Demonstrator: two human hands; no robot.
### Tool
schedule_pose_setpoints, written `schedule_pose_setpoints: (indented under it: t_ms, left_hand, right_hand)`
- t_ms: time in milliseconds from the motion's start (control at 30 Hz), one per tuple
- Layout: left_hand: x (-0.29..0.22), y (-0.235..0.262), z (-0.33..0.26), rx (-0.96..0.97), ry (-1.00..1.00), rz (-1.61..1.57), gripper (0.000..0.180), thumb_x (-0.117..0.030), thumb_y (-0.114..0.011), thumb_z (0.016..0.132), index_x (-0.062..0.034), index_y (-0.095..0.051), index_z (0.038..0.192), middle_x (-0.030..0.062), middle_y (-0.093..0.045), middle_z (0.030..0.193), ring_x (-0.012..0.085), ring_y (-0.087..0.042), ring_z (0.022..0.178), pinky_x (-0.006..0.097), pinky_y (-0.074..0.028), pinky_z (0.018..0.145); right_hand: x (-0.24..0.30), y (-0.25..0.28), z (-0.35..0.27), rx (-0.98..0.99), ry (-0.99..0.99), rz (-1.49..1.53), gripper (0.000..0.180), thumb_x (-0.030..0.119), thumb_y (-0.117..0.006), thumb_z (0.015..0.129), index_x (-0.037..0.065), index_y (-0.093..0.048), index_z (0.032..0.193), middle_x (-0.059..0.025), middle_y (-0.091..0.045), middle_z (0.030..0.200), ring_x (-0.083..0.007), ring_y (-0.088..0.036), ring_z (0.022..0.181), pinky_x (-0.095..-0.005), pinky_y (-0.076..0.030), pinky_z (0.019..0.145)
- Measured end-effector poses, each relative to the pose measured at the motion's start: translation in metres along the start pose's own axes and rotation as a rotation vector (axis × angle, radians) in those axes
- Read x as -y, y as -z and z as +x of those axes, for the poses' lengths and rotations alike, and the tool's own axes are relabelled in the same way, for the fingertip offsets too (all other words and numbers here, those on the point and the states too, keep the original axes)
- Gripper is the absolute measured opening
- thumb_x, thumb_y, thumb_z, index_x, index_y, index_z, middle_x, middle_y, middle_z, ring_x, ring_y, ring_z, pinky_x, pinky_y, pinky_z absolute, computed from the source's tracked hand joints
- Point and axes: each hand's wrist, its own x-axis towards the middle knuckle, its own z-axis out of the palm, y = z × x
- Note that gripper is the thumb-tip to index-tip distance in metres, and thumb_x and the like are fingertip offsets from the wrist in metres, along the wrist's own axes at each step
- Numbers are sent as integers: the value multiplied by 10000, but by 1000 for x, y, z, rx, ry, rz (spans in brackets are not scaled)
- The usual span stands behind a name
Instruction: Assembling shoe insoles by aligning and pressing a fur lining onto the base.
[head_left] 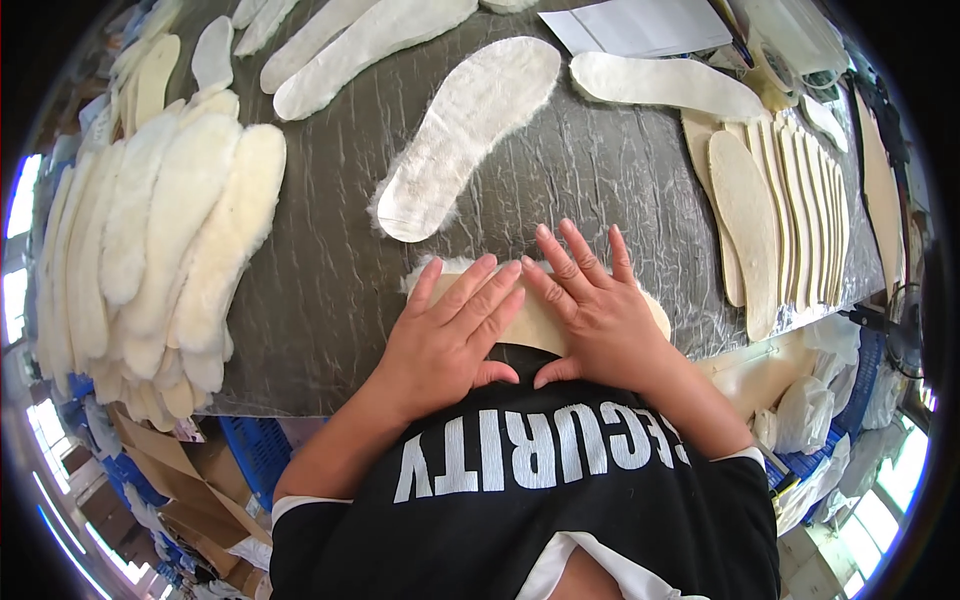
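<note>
A beige insole with white fluffy fleece along its far edge [530, 328] lies crosswise at the near edge of the table, against my black shirt. My left hand [440, 335] rests flat on its left part, fingers spread. On its right part my right hand [605, 325] is pressed flat too, fingers fanned out. The two index fingers nearly meet, and both thumbs point inward at the near edge. Both hands cover much of the insole. Just beyond them, a white fleece insole [475, 130] lies slantwise with fuzzy edges.
A thick pile of fluffy cream insoles [160, 230] fills the table's left side. Smooth beige insoles [745, 230] stand in an overlapping row at the right. Farther back lie a curved white insole [665, 88], more fleece insoles [370, 50] and a white paper sheet [640, 28].
</note>
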Motion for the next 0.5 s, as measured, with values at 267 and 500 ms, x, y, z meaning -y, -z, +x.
schedule_pose_setpoints:
  t_ms: [267, 500]
  left_hand:
    - [12, -20, 8, 152, 101, 62, 876, -454, -716, 729, -10, -396, 1413, 131, -323, 1530, 285, -300, 1419, 543, -231, 1130]
    - [17, 5, 14, 91, 100, -78, 791, -417, -768, 689, 12, -496, 1295, 160, -586, 1273, 306, -581, 1165, 395, -475, 944]
  right_hand:
    - [-3, -6, 4, 15, -13, 29, 1125, 723, -653, 639, 40, -330, 1473, -164, -240, 1565, -309, -171, 1469, -591, -66, 1156]
    - [-6, 8, -6, -213, -3, 160, 707, 342, -756, 722, 56, -513, 1321, -176, -401, 1463, -318, -338, 1393, -560, -232, 1133]
